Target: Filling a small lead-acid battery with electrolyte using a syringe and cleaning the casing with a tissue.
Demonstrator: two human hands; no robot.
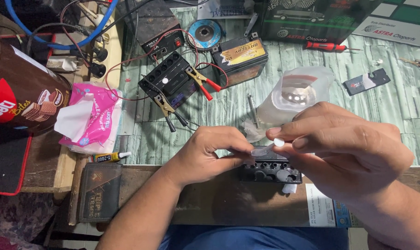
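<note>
1. Small white cap (279, 142) is sitting pinched between the right hand's (344, 150) thumb and forefinger, just above a black battery (270, 170) at the worktop (219, 194) edge.
2. Left hand (210, 155) is closing its fingertips on a clear plastic strip (262, 150) touching that cap.
3. Red and black clamps (191, 92) are lying well apart, farther back.

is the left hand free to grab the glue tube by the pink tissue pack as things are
Probably not straight away: the left hand is pinching a small clear piece together with the right hand. The glue tube lies uncovered near it.
</note>
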